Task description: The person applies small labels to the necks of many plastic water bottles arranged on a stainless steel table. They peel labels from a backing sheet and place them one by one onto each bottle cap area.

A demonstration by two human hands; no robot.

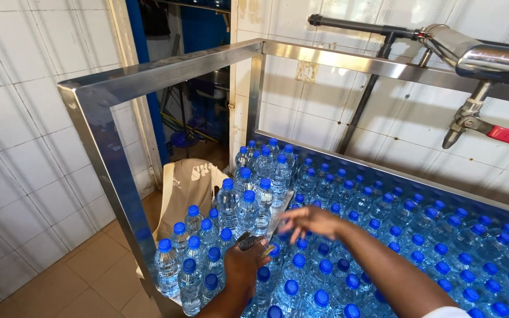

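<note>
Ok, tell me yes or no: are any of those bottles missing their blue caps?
No, every bottle that shows plainly on the steel table wears a blue cap, including those by the left hand and right hand.

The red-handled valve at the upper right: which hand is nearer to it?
Right. The right hand hovers over the bottles, below-left of the red-handled valve; the left hand sits lower and farther left.

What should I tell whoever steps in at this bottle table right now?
Left hand: closed on a small dark object, not identifiable, low among the bottles.
Right hand: blurred, fingers spread, over blue-capped water bottles, holding nothing visible.
Bottles: capped, upright, packed across the steel-framed table; taller ones near the left corner.
Done: every visible bottle is capped.
Left: cannot tell.
</note>
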